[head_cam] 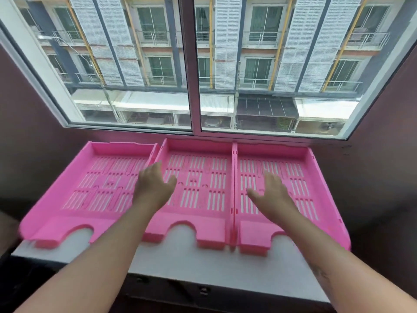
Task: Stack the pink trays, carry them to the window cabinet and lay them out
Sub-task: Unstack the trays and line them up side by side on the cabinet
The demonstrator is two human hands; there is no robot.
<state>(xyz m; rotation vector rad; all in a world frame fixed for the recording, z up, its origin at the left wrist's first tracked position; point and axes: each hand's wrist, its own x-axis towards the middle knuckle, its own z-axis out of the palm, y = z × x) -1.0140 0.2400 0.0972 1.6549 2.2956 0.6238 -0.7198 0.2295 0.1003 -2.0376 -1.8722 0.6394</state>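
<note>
A wide window (191, 64) looks out on an apartment block, and below it runs the white top of the cabinet (203, 265) where your work sits. Three pink trays lie side by side along it: the left tray (67, 213), the middle tray (198, 190) and the right tray (320, 188). The middle and right ones touch wall to wall; the left one sits skewed, its near left corner past the cabinet edge. Your left hand (154, 188) hovers with fingers spread over the wall between left and middle trays, holding nothing. Your right hand (272, 195) is likewise spread and empty above the right tray. These look like light, stiff, slotted plastic, probably smooth enough to slide. To square the left tray, take it by its side walls or the notched near lip.
</note>
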